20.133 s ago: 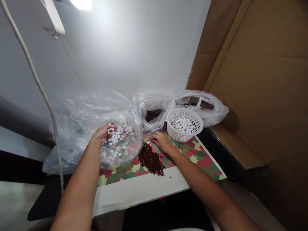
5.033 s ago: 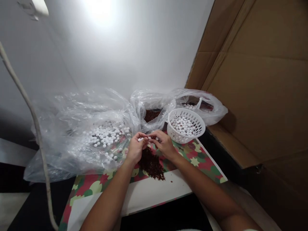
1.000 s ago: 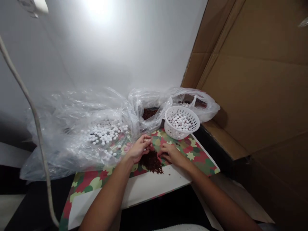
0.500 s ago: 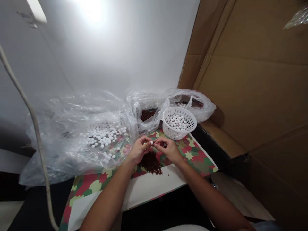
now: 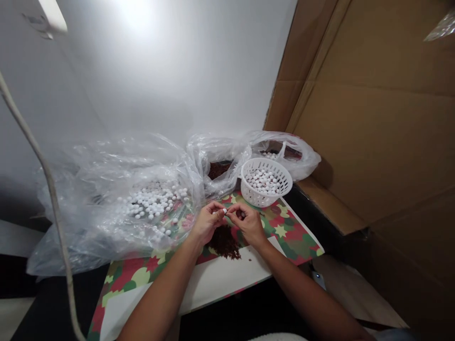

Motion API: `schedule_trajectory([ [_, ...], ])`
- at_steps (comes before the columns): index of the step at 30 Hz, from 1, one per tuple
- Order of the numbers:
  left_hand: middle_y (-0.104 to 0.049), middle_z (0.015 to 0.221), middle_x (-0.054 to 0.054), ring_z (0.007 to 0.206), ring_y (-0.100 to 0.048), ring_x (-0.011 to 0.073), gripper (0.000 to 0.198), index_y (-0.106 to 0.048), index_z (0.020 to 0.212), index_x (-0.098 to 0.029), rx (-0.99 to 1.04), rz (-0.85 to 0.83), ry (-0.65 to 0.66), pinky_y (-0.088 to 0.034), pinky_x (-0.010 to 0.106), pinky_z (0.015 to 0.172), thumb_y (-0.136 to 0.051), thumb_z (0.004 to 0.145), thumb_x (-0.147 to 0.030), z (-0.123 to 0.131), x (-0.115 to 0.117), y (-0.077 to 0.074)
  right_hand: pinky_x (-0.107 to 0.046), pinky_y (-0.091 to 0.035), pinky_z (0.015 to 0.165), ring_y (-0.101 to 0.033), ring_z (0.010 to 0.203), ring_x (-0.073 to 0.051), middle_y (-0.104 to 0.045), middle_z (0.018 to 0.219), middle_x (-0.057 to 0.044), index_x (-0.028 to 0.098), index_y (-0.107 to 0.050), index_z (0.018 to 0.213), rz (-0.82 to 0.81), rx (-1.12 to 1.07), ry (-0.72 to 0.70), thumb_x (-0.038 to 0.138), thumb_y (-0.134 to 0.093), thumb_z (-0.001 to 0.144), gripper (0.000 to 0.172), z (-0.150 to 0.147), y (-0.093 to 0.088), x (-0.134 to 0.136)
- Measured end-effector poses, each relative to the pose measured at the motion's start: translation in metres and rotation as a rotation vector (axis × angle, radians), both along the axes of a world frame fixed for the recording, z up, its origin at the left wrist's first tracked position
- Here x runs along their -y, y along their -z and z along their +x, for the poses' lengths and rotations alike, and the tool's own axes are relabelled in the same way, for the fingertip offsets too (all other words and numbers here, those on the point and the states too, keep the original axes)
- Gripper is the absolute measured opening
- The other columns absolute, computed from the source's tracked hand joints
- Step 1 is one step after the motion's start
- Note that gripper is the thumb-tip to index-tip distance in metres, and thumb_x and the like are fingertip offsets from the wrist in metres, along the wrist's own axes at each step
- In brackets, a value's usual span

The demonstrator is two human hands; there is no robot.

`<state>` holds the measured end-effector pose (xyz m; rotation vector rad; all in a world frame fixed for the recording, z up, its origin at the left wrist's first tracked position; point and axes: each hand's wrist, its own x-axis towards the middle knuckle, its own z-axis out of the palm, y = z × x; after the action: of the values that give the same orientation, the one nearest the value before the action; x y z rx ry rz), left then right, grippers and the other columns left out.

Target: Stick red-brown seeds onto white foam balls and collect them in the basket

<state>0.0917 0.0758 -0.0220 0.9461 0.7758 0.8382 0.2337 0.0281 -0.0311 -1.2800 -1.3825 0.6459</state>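
Observation:
My left hand [image 5: 208, 221] pinches a small white ball [image 5: 224, 210] between thumb and finger. Against that ball, my right hand [image 5: 247, 221] is closed in a pinch; whatever its fingertips hold is too small to make out. Below both hands lies a pile of small dark red-brown pieces [image 5: 225, 244] on the patterned sheet [image 5: 296, 239]. Just beyond my right hand stands a white slotted basket [image 5: 259, 199] holding many white balls. To the left, more loose white balls [image 5: 154, 203] lie in a spread clear plastic bag [image 5: 95, 175].
Behind the hands, an open plastic bag [image 5: 209, 189] contains dark red-brown pieces. Another bag [image 5: 309, 158] with white balls stands behind the basket. Tall cardboard [image 5: 384, 123] closes off the right side, a wall [image 5: 159, 85] the back. A pale cable [image 5: 53, 189] hangs at left.
The two hands stay together at the white ball with hardly any movement. The view has shifted very slightly.

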Motion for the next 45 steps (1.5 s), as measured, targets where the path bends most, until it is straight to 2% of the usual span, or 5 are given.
schedule_trajectory([
  [10,-0.046,0.059,-0.004,0.047,-0.037,0.0015,0.044,-0.049,0.078,-0.012,-0.029,0.018,0.091,-0.020,0.013,0.041,-0.075,0.064,-0.045,0.005,0.002,-0.001,-0.018,-0.035,0.059,-0.044,0.064,-0.006,-0.056,0.088,-0.004,0.016,-0.061,0.099,0.024,0.029,-0.203,0.036,-0.052,0.086,0.025,0.008,-0.002,-0.004],
  [15,-0.042,0.058,-0.004,0.043,-0.031,0.0024,0.044,-0.047,0.077,-0.015,-0.084,-0.032,-0.024,-0.013,0.015,0.037,-0.056,0.076,-0.057,0.003,-0.003,-0.004,-0.017,-0.032,0.050,-0.037,0.052,-0.004,-0.058,0.086,-0.002,0.015,-0.050,0.095,-0.226,-0.388,-0.200,0.035,-0.048,0.083,0.023,0.023,0.017,-0.001],
  [23,-0.050,0.080,0.001,0.063,-0.048,0.0041,0.026,-0.054,0.089,-0.012,0.008,-0.176,0.044,-0.033,0.015,0.048,-0.067,0.067,-0.015,-0.011,-0.008,-0.003,-0.020,-0.035,0.067,-0.050,0.074,-0.009,-0.057,0.081,-0.001,0.019,-0.068,0.087,-0.268,0.330,-0.388,0.023,-0.063,0.080,0.010,0.046,0.019,0.043],
  [32,-0.046,0.065,-0.001,0.046,-0.031,0.0007,0.037,-0.055,0.085,-0.013,-0.034,-0.055,0.078,-0.013,0.015,0.039,-0.068,0.072,-0.045,-0.010,-0.007,-0.004,-0.019,-0.036,0.069,-0.052,0.076,-0.009,-0.058,0.081,-0.002,0.013,-0.060,0.077,-0.175,0.377,-0.310,0.019,-0.064,0.079,0.007,0.034,0.034,0.037],
  [45,-0.058,0.085,0.005,0.060,-0.045,0.0017,0.039,-0.061,0.103,-0.014,-0.003,-0.126,0.091,-0.025,0.012,0.045,-0.074,0.070,-0.031,-0.008,-0.006,-0.004,-0.016,-0.026,0.049,-0.039,0.052,-0.003,-0.062,0.076,-0.003,0.011,-0.059,0.088,-0.390,-0.543,-0.295,0.044,-0.069,0.071,0.038,0.031,0.007,0.004],
])
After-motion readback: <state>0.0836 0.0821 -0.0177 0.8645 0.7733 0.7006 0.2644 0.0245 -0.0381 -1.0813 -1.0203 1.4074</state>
